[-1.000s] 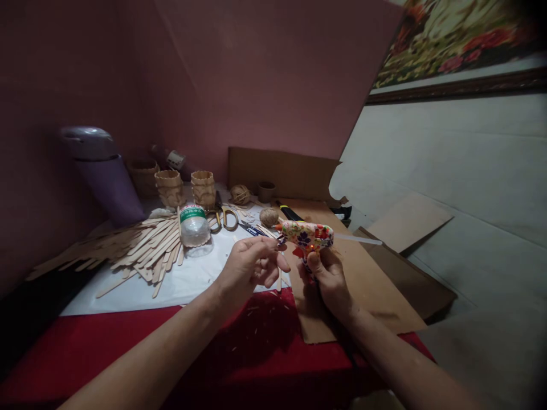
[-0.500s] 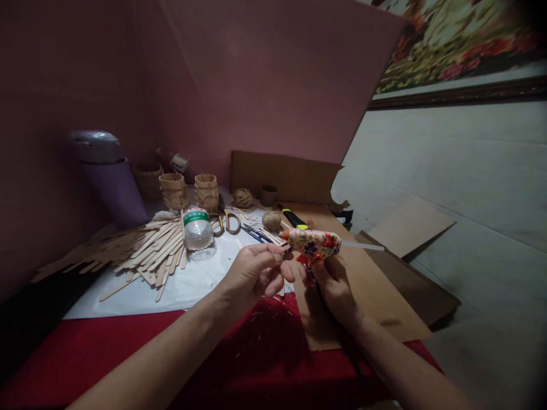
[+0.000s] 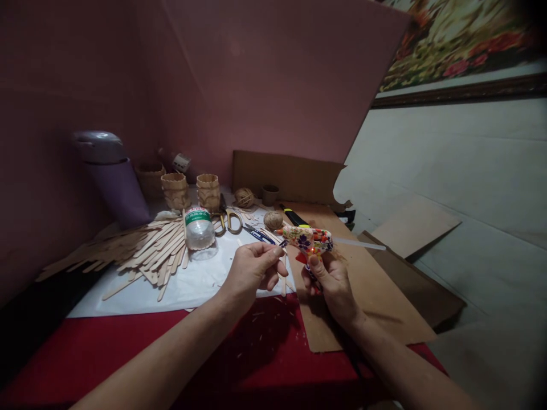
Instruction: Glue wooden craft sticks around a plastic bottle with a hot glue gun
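My right hand [image 3: 331, 282] is wrapped round the handle of a flower-patterned hot glue gun [image 3: 305, 238], its nozzle pointing left. A clear glue stick [image 3: 361, 244] juts from its rear, and a small light glows near the grip. Just left of the nozzle, my left hand [image 3: 258, 265] is closed in a pinch; whatever the fingertips hold is too small to make out. Behind the hands lie a ball of twine [image 3: 272, 220], a blue-handled pen-like tool [image 3: 258, 234] and a yellow-and-black cutter [image 3: 294, 217].
Wooden craft sticks [image 3: 160, 250] are heaped at left beside a cut plastic bottle [image 3: 199, 230]. Scissors [image 3: 231, 222] lie behind. Two scalloped wooden cups [image 3: 208, 192] and a purple flask [image 3: 117, 185] stand at the back. A cardboard sheet [image 3: 376, 296] covers the right side.
The glue gun has shifted slightly left and turned a little in my right hand's grip. My left hand stays pinched near the nozzle. The view has moved slightly.
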`<state>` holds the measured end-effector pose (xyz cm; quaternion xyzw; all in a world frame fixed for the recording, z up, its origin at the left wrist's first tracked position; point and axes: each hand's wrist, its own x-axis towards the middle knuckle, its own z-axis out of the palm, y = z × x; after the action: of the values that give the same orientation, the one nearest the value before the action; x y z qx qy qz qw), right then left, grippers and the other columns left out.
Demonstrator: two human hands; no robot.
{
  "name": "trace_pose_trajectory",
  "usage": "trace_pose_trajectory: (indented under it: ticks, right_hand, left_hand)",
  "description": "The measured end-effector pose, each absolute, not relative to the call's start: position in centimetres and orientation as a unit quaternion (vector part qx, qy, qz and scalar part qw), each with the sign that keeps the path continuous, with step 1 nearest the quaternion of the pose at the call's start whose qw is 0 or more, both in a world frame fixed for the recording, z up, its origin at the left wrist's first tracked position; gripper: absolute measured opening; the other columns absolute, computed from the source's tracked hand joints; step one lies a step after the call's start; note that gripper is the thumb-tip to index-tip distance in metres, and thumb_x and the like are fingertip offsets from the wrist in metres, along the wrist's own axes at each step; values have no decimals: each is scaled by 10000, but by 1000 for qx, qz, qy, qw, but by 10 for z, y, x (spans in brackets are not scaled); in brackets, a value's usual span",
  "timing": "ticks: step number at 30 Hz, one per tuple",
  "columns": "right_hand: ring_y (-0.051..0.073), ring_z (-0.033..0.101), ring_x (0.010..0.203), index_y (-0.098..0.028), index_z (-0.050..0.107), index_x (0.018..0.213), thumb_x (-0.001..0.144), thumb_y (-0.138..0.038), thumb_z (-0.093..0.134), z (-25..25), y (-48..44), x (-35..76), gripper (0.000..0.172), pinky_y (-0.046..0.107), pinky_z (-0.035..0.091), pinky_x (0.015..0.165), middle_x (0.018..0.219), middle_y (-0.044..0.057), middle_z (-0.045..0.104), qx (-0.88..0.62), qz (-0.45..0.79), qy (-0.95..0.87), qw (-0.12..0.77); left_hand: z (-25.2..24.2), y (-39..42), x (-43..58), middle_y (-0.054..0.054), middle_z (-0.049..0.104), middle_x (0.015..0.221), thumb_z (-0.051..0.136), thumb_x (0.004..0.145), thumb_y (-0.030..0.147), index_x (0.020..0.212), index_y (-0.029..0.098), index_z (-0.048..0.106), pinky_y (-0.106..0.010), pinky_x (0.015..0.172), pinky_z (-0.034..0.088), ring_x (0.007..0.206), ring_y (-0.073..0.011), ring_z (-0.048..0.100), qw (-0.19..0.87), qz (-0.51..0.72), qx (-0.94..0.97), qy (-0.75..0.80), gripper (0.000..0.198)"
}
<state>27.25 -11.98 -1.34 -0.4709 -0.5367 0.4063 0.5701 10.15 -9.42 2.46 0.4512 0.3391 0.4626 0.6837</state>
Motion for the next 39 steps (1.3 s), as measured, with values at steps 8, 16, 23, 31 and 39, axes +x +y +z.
trace_pose_trajectory:
  ticks: [8, 16, 23, 31, 39]
  right_hand:
    - [63, 416, 341, -180, 562, 842, 811, -671, 620, -12, -119, 272, 495, 186, 331, 341, 504, -44, 566, -481, 411, -529, 566]
    - [51, 409, 329, -174, 555, 834, 810, -670, 625, -14, -119, 273, 501, 166, 295, 335, 494, -48, 565, -478, 428, -515, 569]
    - [55, 396, 319, -175, 559, 784, 799, -709, 600, -13, -118, 273, 535, 178, 288, 329, 478, -38, 564, -487, 431, -520, 554]
    - [56, 370, 302, -184, 546, 769, 788, -718, 597, -7, -120, 271, 536, 177, 272, 320, 438, -46, 538, -488, 450, -512, 545]
    - [48, 357, 297, -202, 504, 755, 836, -659, 591, -9, -127, 268, 472, 161, 261, 311, 431, -66, 501, -426, 448, -499, 607]
  left_hand:
    - [23, -93, 100, -30, 680, 624, 706, 781, 305, 733, 135, 595, -193, 380, 242, 349, -40, 432, 682, 465, 471, 312, 209]
    - [23, -94, 100, -23, 677, 626, 709, 787, 334, 773, 131, 590, -191, 374, 234, 349, -42, 445, 678, 465, 487, 296, 236]
    - [22, -93, 101, -9, 650, 579, 702, 788, 379, 778, 145, 571, -194, 373, 218, 335, -46, 421, 662, 464, 503, 305, 269]
    - [23, -95, 102, 49, 528, 498, 667, 766, 345, 693, 173, 535, -189, 427, 252, 407, -43, 359, 595, 499, 555, 297, 229]
    - [12, -102, 118, 68, 471, 454, 644, 721, 298, 693, 193, 489, -183, 398, 170, 379, -43, 319, 696, 439, 470, 319, 189]
